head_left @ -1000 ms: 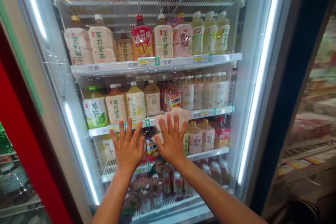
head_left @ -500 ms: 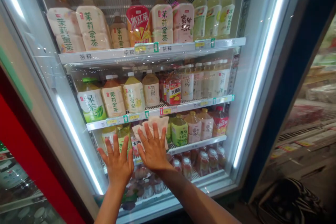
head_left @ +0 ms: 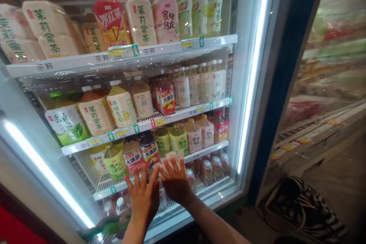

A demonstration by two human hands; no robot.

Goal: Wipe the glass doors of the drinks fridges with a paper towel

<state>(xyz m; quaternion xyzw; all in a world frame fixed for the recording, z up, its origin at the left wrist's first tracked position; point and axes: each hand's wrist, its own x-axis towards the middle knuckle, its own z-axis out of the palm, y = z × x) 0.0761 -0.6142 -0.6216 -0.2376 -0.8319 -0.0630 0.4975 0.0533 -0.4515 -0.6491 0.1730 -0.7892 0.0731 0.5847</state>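
My right hand (head_left: pixel 175 179) lies spread over a pale, thin cloth (head_left: pixel 176 155), pressing it against the clear glass door of a lit drinks cooler. Most of the cloth is hidden under the fingers; its upper edge shows above them. Close on the left, my left hand (head_left: pixel 143 190) is raised with fingers apart, holding nothing, palm toward the glass. Its fingertips come close to the right hand's. Behind the hands, a dark-labelled tea bottle (head_left: pixel 150 148) and a green-labelled bottle (head_left: pixel 116 164) stand on a lower shelf.
Rows of bottles fill the white wire shelves (head_left: pixel 160 122). A bright light strip (head_left: pixel 251 72) runs down the right side, another (head_left: pixel 45 171) down the left. A black-and-white striped bag (head_left: pixel 309 209) lies on the floor right. An open display case (head_left: pixel 314 122) stands beyond.
My right hand and the cloth have moved down the glass. My left hand has moved right and down, close beside it. The view has shifted to the right.
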